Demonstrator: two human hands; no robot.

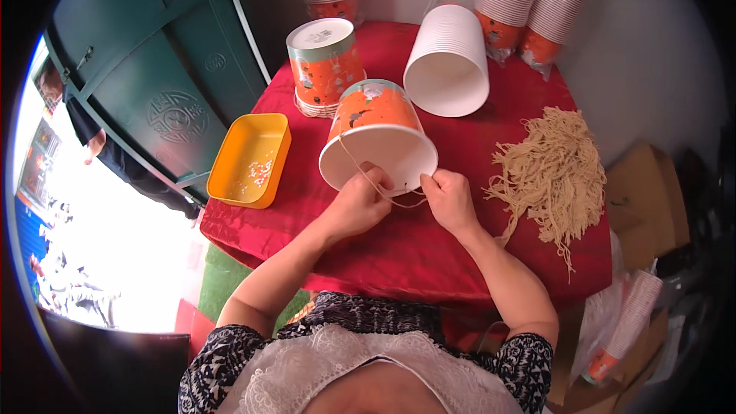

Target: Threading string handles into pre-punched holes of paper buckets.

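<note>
From my feed, the work sits on a small table draped in a red patterned cloth [399, 249], with a dark green panelled door [146, 69] at the far left and a pale wall behind; bright daylight floods the floor on the left, where another person in dark clothing [100, 138] stands beyond the door. Going rightward, a shallow yellow plastic tray [249, 159] lies at the left edge of the table with small pale bits in it. Just right of it, farther back, a short stack of orange printed paper buckets [326, 65] stands upside down. In front of that, the orange paper bucket with white inside [377, 138] lies tilted, its open mouth toward me, near the middle of the table. My left hand [359, 203] has its fingers pinched together on a thin beige string [376, 188] that runs up over the bucket's rim; my right hand [448, 199] is closed on the same string at the rim's right side, the two hands just beside each other. Behind, a stack of plain white paper buckets [448, 61] lies on its side. At the far right, sleeves of stacked cups [529, 0] lean on the wall, a loose heap of beige strings [556, 172] rests on the cloth, and brown cardboard boxes [644, 192] stand beside the table.
</note>
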